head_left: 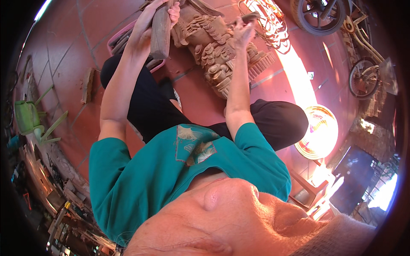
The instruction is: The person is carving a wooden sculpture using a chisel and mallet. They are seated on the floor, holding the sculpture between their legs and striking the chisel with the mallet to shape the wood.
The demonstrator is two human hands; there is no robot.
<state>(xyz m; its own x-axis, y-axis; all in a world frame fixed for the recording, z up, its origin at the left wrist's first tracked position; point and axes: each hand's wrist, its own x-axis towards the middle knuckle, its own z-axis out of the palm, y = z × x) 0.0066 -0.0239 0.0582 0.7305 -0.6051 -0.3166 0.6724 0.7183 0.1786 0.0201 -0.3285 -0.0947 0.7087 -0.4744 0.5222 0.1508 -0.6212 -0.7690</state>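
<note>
At the upper left, my left hand (173,13) is closed round the upper part of a thick, grey-brown wooden mallet (160,36), shaped like a club. Its heavy end points down toward my knee. My right hand (244,33) is closed over the far right side of the carving, pinching a small dark thing (250,17) whose kind I cannot make out. Between and below both hands lies a brown wood carving (213,53) with deep scrolls, flower shapes and a ribbed edge. It rests on the floor in front of my folded legs; part of it is hidden by my right forearm.
A pink basket (117,39) with long tools sits left of the carving. On the red tiles (72,38) lies a wood offcut (87,85). A green chair (27,117) stands left. Right are a straw hat (317,132), a motorcycle wheel (318,15) and a bicycle wheel (364,77).
</note>
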